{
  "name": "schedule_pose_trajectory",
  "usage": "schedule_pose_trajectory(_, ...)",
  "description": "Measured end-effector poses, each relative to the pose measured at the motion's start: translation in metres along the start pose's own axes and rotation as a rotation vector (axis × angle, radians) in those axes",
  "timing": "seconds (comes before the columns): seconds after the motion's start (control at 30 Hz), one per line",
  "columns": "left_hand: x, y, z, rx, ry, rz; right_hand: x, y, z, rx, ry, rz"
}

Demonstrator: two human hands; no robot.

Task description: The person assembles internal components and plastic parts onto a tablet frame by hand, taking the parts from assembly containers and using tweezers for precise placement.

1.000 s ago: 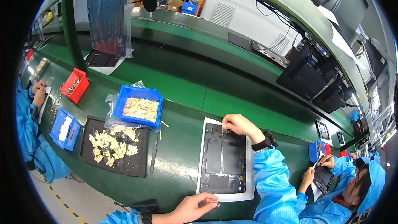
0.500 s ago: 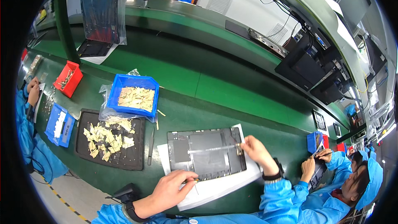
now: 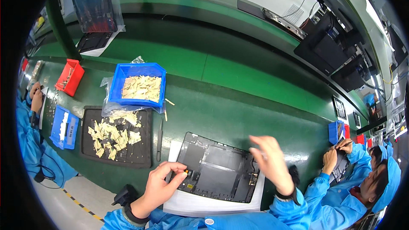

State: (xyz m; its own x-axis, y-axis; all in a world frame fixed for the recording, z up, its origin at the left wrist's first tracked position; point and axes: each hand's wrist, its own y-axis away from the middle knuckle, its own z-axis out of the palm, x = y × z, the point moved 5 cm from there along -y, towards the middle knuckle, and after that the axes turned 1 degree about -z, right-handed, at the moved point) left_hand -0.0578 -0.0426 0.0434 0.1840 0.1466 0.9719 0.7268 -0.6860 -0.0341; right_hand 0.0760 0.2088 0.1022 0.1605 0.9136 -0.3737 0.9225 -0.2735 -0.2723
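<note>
An opened black tablet housing [image 3: 221,161] lies tilted on a white sheet [image 3: 196,204] at the bench's near edge, its inside facing up. Over the housing's left end, my left hand [image 3: 161,187] pinches with thumb and forefinger; a tiny orange-yellow bit shows at the tips, too small to name. My right hand [image 3: 272,162] is raised by the right end, fingers stretched and apart, with nothing visible in them. Left of the housing lie dark tweezers [image 3: 159,140] and a black tray [image 3: 142,155] with scattered pale yellow strips [image 3: 111,138].
A blue bin [image 3: 138,102] of yellow pieces stands behind the tray on clear plastic. Farther left are a red bin [image 3: 77,81] and a small blue bin [image 3: 70,134]. Co-workers sit at both sides; one at right handles a dark panel [image 3: 341,165].
The housing has turned clockwise on the sheet. My right hand has come off its right end and opened. My left hand has shifted from the lower edge to the left end.
</note>
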Motion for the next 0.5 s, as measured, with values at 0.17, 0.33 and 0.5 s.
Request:
schedule_pose_trajectory(0.17, -0.005, 0.001, -0.001, 0.169, 0.021, -0.008, -0.026, -0.022, 0.073, -0.259, -0.073, -0.231)
schedule_pose_trajectory(0.33, -0.003, 0.005, -0.001, 0.106, -0.089, 0.025, -0.047, -0.029, 0.069, -0.173, -0.152, -0.201)
schedule_pose_trajectory(0.5, 0.011, 0.008, 0.005, 0.088, 0.05, 0.031, -0.064, -0.034, 0.091, -0.15, -0.231, -0.25)
